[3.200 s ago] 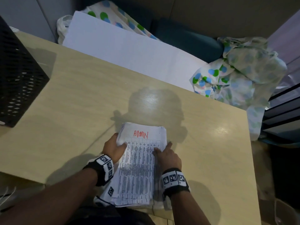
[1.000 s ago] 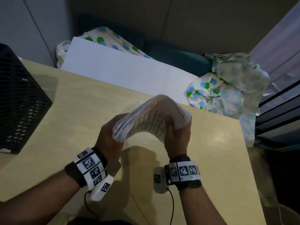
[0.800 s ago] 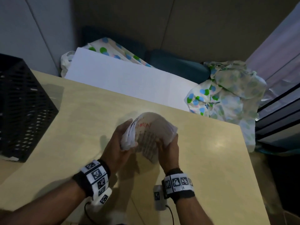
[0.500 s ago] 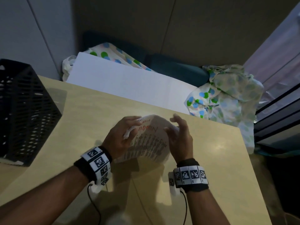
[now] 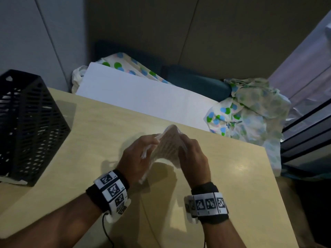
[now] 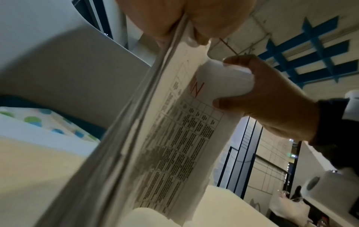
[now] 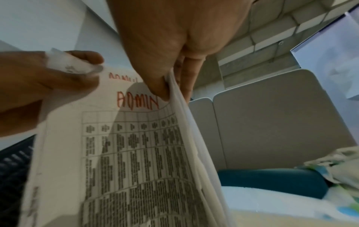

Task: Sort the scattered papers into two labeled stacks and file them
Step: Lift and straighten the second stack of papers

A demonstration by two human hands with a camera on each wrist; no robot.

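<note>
A stack of printed table sheets, the top sheet marked "ADMIN" in red, is held up over the middle of the wooden table, bowed between both hands. My left hand grips its left edge, with the corner curled under the fingers. My right hand pinches the right edge between thumb and fingers. In the left wrist view the stack runs edge-on from my left thumb toward the right hand.
A black mesh file holder stands on the table's left side. Behind the far edge lean a white board, a spotted cloth and a dark teal cushion. Dark shelving stands at the right.
The stack lay flat at the near table edge, then was lifted. Since a second ago both hands have squeezed it narrower and turned it more upright.
</note>
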